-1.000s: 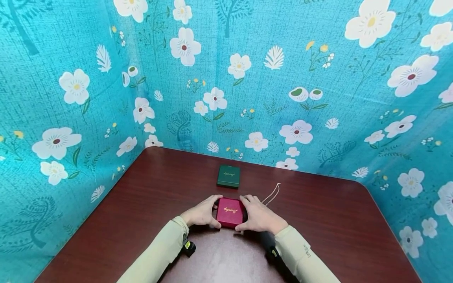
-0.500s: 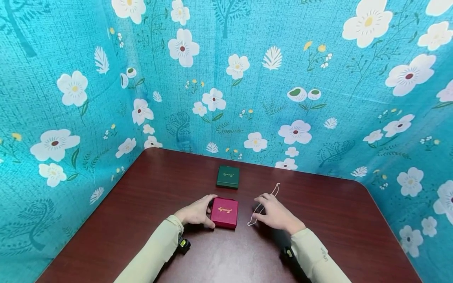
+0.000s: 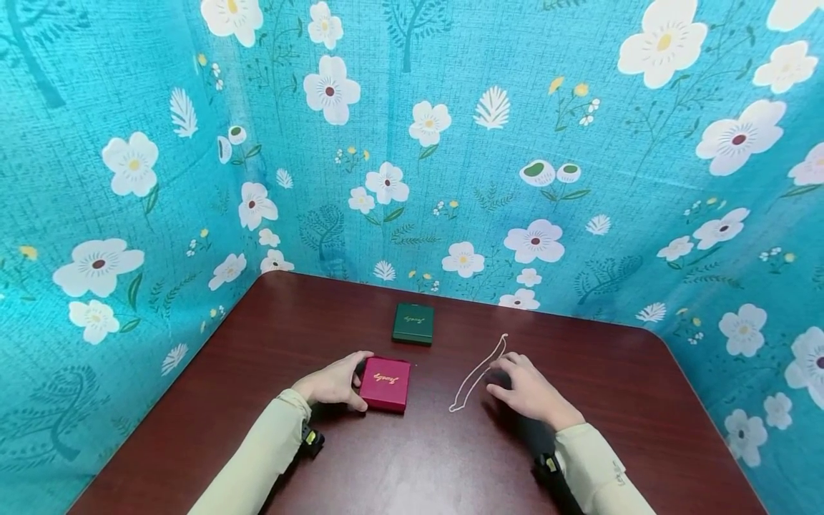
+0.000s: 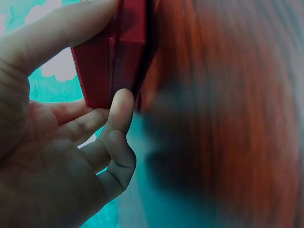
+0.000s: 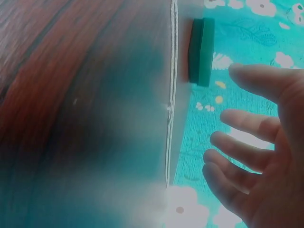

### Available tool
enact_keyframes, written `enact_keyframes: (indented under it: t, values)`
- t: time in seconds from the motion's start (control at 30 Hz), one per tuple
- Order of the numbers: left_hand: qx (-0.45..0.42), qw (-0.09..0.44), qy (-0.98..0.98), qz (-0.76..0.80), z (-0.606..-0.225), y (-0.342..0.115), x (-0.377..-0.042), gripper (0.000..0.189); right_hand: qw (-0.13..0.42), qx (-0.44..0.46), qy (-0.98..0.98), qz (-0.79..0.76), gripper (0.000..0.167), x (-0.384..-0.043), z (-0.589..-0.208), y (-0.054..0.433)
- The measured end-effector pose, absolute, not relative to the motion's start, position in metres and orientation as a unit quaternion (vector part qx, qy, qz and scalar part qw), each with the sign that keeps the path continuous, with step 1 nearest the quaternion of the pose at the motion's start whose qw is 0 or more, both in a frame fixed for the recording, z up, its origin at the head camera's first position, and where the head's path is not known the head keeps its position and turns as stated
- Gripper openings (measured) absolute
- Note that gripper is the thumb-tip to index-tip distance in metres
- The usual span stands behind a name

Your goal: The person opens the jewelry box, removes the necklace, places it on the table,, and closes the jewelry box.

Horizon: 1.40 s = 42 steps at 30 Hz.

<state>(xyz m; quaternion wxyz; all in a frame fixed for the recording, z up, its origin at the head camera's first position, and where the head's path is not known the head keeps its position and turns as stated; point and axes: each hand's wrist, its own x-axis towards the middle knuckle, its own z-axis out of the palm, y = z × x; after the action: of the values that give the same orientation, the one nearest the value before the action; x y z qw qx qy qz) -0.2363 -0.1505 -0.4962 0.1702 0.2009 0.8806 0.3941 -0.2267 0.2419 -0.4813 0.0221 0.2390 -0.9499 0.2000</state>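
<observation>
A red jewelry box (image 3: 385,383) with gold lettering lies on the table, its lid on. My left hand (image 3: 330,383) grips the box's left side, thumb at the near edge and fingers at the far edge. The left wrist view shows the thumb and fingers on the box (image 4: 114,52) close up. Right of the box, a thin pale necklace (image 3: 454,409) is stretched out in a narrow loop on the tabletop. Just right of it is my right hand (image 3: 529,392), holding nothing, fingers loosely bent. In the right wrist view the necklace (image 5: 174,52) is apart from the fingers.
A green jewelry box (image 3: 413,323) sits farther back on the dark wooden table (image 3: 579,372). A blue flowered cloth (image 3: 412,179) hangs behind the table and along its sides.
My left hand has shifted the red box to the left. My right hand has let go of the box and moved right, past the necklace, uncovering it.
</observation>
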Motion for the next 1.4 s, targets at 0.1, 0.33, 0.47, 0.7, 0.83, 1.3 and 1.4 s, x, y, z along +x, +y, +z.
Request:
enact_keyframes:
  t: [0.1,0.33,0.47,0.7,0.83,1.3,1.4]
  values:
    - [0.191,0.172,0.884,0.39,-0.496,-0.158,-0.238,0.099,0.033,0.238,-0.949,0.203,0.036,-0.226,-0.481,0.247]
    - [0.175,0.175,0.888,0.388,-0.494,-0.179,-0.239,0.1,0.031,0.216,-0.955,0.203,0.037,-0.223,-0.483,0.254]
    - [0.166,0.184,0.882,0.401,-0.493,-0.192,-0.239,0.102,0.033,0.213,-0.955,0.202,0.038,-0.223,-0.484,0.26]
    - [0.179,0.193,0.87,0.417,-0.494,-0.207,-0.242,0.102,0.05,0.219,-0.954,0.198,0.034,-0.224,-0.485,0.267]
    - [0.177,0.194,0.873,0.41,-0.493,-0.209,-0.243,0.105,0.048,0.215,-0.954,0.202,0.034,-0.225,-0.484,0.267]
    - [0.152,0.15,0.915,0.342,-0.458,-0.2,-0.261,0.098,0.038,0.225,-0.95,0.212,0.045,-0.236,-0.476,0.251]
    - [0.159,0.14,0.917,0.339,-0.45,-0.189,-0.27,0.093,0.031,0.221,-0.951,0.212,0.05,-0.243,-0.473,0.243]
